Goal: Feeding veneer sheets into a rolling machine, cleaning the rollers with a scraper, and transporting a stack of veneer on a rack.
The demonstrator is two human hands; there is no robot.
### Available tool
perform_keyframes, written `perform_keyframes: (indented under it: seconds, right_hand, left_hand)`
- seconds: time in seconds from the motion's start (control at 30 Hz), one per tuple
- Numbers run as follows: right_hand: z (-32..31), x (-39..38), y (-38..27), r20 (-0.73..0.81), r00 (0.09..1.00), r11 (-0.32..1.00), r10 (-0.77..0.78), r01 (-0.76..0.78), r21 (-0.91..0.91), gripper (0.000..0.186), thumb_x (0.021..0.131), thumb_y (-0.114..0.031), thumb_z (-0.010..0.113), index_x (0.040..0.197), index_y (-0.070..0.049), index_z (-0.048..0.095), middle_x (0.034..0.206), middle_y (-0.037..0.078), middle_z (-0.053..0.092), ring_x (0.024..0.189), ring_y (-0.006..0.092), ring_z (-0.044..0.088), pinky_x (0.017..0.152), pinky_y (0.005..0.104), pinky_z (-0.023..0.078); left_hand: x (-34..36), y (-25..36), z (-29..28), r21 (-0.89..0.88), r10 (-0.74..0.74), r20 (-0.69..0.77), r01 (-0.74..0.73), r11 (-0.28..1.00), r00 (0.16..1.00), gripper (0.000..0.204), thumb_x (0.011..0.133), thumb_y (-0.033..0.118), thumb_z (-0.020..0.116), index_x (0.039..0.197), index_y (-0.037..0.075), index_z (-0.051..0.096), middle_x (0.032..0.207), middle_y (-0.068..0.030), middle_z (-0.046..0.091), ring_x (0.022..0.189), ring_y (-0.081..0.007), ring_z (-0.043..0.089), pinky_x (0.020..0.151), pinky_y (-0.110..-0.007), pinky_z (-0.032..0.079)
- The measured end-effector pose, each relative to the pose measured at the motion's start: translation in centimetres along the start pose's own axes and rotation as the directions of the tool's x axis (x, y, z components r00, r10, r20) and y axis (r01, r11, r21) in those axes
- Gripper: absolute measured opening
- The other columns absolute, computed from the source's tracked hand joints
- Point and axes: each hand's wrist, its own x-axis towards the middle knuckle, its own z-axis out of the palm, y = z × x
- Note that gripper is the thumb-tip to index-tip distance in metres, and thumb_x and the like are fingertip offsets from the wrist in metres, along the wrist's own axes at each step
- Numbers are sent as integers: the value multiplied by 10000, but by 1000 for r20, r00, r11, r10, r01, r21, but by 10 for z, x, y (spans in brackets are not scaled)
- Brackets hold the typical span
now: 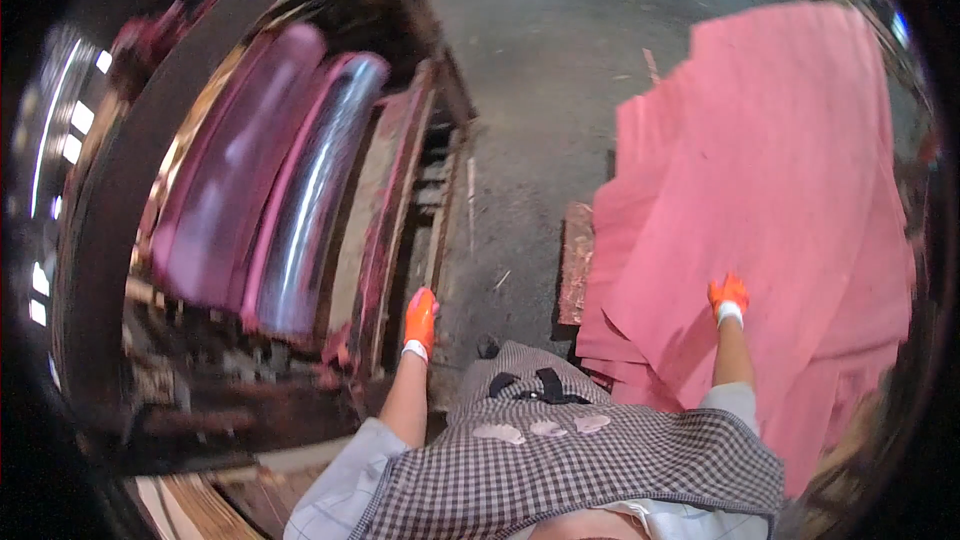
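Note:
My left hand (422, 324), in an orange glove with a white cuff and a pinkish tip, is beside the front edge of a roller machine (395, 240). Its fingers are small and blurred; whether they hold anything does not show. To the right, my right hand (728, 295), gloved the same way, is over a stack of large pink sheets (760, 150). Its fingers look slightly apart, with nothing visible in them. Whether it touches the top sheet is hard to make out.
On the left, the machine carries a shiny metal roller (320, 200) and a pink-coated roller (235, 175) within a dark frame (110, 240). A reddish, worn block (577, 262) shows at the stack's left side. Grey floor (530, 90) lies between machine and stack.

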Motion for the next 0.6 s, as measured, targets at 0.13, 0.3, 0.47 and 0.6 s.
perform_keyframes:
  seconds: [0.13, 0.3, 0.47, 0.6]
  right_hand:
    - [68, 7, 31, -167, 984, 993, -70, 52, -105, 720, 896, -538, 606, 1452, -98, 481, 1442, 176, 524, 1350, 352, 469, 1146, 455, 347]
    - [71, -12, 115, -135, 990, 985, 31, -54, -163, 717, 862, -502, 647, 1431, -91, 498, 1461, 205, 492, 1386, 331, 416, 1135, 452, 325]
    - [96, 47, 81, 314, 936, 983, 160, -123, -135, 631, 845, -455, 646, 1344, -79, 554, 1012, 136, 684, 843, 282, 675, 751, 417, 543]
    - [136, 35, 3, 582, 787, 631, -204, -348, 693, 532, 880, -459, 639, 1246, -73, 630, 942, 104, 691, 703, 214, 644, 630, 360, 517]
  left_hand:
    - [-54, -151, -126, -47, -477, -473, 519, 853, 741, 439, 936, 445, 632, 1179, 79, 633, 966, -60, 601, 805, -203, 543, 702, -371, 445]
    - [-140, -148, -154, -18, -604, -542, 711, 703, 584, 566, 926, 590, 573, 1243, 122, 578, 1007, -70, 659, 824, -247, 611, 678, -393, 468]
    - [-127, -149, -149, 6, -600, -424, 664, 747, 679, 589, 934, 573, 586, 1304, 114, 594, 1110, -62, 662, 923, -203, 619, 816, -378, 469]
    - [-96, -119, -94, 108, -582, -354, 650, 752, 732, 538, 950, 535, 586, 1295, 123, 596, 1087, -39, 654, 912, -183, 616, 812, -348, 464]
